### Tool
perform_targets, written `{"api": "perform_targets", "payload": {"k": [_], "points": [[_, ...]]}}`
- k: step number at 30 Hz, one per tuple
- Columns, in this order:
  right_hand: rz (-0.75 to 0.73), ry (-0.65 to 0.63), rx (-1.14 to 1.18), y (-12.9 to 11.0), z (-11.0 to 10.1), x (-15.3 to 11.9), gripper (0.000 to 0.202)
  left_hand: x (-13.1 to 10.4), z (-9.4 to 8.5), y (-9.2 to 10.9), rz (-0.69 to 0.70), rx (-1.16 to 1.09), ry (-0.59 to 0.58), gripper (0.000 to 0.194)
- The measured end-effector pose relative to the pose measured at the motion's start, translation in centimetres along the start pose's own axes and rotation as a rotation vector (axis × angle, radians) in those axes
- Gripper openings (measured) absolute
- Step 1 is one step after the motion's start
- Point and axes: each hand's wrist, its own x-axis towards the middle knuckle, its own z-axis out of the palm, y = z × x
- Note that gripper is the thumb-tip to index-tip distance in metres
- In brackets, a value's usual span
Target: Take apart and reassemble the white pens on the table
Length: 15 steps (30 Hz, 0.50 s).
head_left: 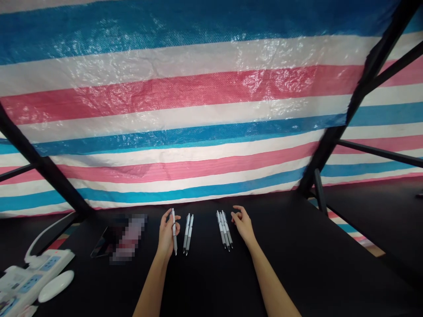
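A white and grey pen [174, 233] is held in my left hand [167, 233], its tip pointing toward me. Just right of that hand, two similar pens [188, 233] lie side by side on the black table [205, 281]. Farther right, a group of three pens [224, 230] rests close together, tips also toward me. Beside this group is my right hand [243, 223], with the fingers apart and bent and nothing visible in them. Whether its fingertips touch the nearest pen is hard to tell; a small gap seems to show.
At the left lie a dark phone [105, 242], partly behind a blurred patch, a white power strip [39, 277] with a cable, and a white oval object [56, 286]. Black frame bars [317, 163] stand at both sides. Striped plastic sheeting [185, 132] hangs behind the table.
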Motion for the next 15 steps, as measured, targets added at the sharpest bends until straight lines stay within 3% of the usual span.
{"api": "perform_targets", "payload": {"k": [6,9,15], "points": [[-0.002,-0.013,-0.039,0.0,-0.1,0.0,0.034,1.1,-1.5,-1.3,0.065,0.306,0.123,0.058],[-0.006,-0.015,-0.089,-0.5,-0.2,-0.2,0.030,1.5,-1.9,-2.1,0.059,0.456,0.097,0.055],[-0.051,-0.033,-0.279,-1.6,-0.4,-0.7,0.019,1.2,-1.5,-3.1,0.208,0.779,-0.014,0.045]]}}
